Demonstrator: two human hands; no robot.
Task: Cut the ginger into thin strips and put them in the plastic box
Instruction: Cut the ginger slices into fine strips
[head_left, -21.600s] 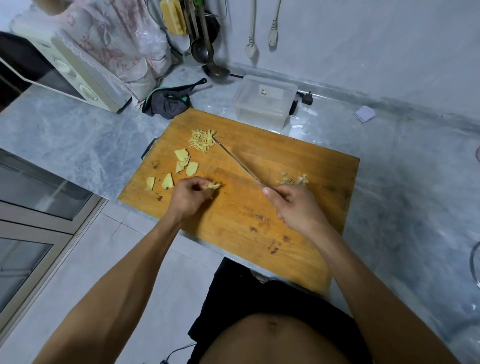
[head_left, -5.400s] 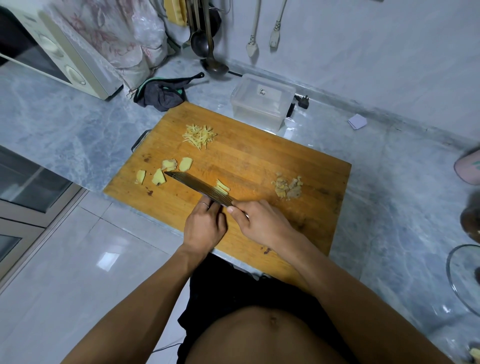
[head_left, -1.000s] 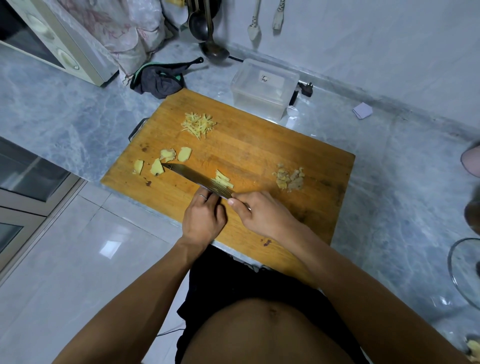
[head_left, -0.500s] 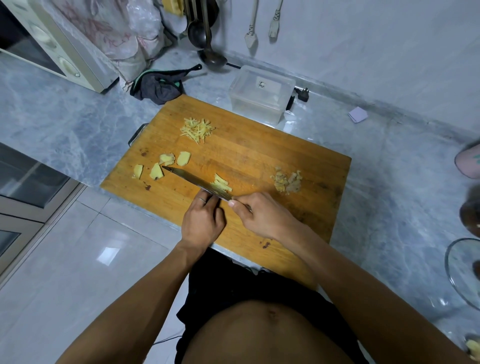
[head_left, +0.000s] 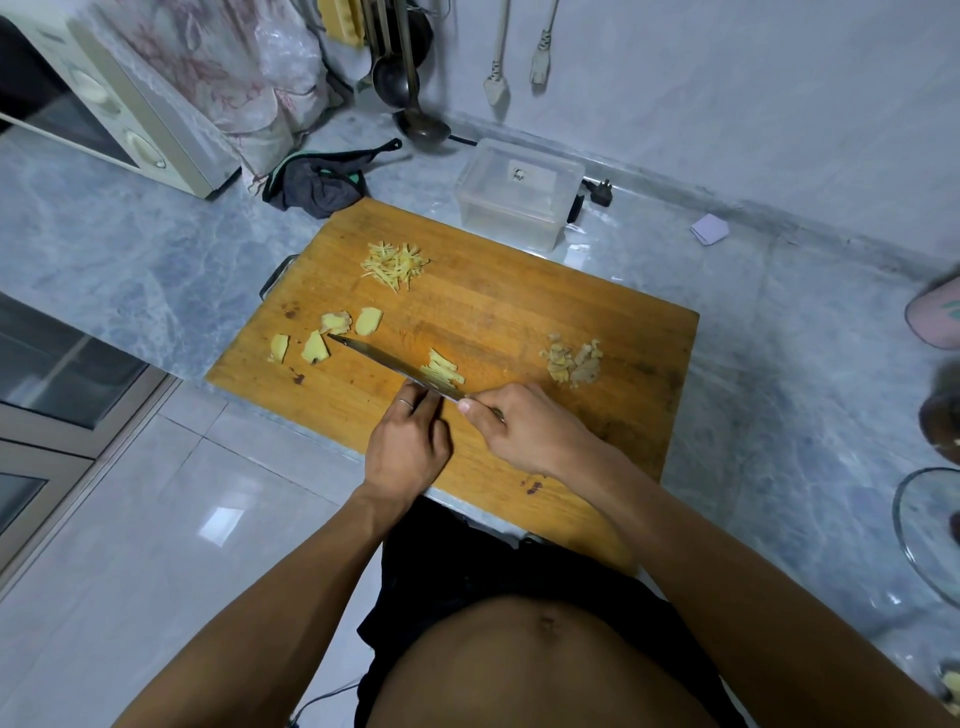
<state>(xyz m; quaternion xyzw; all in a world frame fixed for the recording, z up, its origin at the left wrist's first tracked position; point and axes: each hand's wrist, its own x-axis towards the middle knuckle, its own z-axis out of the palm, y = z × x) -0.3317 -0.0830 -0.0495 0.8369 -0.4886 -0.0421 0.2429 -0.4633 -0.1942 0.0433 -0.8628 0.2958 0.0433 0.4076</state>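
Observation:
On the wooden cutting board (head_left: 519, 312) my right hand (head_left: 524, 431) grips the handle of a knife (head_left: 384, 361), whose blade points left. Freshly cut ginger strips (head_left: 441, 371) lie just beyond the blade. My left hand (head_left: 408, 449) sits right behind the blade with its fingertips pressed down at the cutting spot; what they hold is hidden. Several uncut ginger slices (head_left: 332, 335) lie at the board's left. A pile of thin strips (head_left: 396, 265) sits near the far edge. The clear plastic box (head_left: 517, 195) stands just behind the board.
Ginger peel scraps (head_left: 571, 361) lie on the board's right half. A microwave (head_left: 104, 98) and a dark cloth (head_left: 322, 179) are at the back left, ladles (head_left: 410, 88) hang on the wall. A glass lid (head_left: 930, 535) sits at the right counter edge.
The knife has kept chopping in the same spot beside my left fingers, and the small heap of cut strips by the blade has grown slightly. The other piles have not moved.

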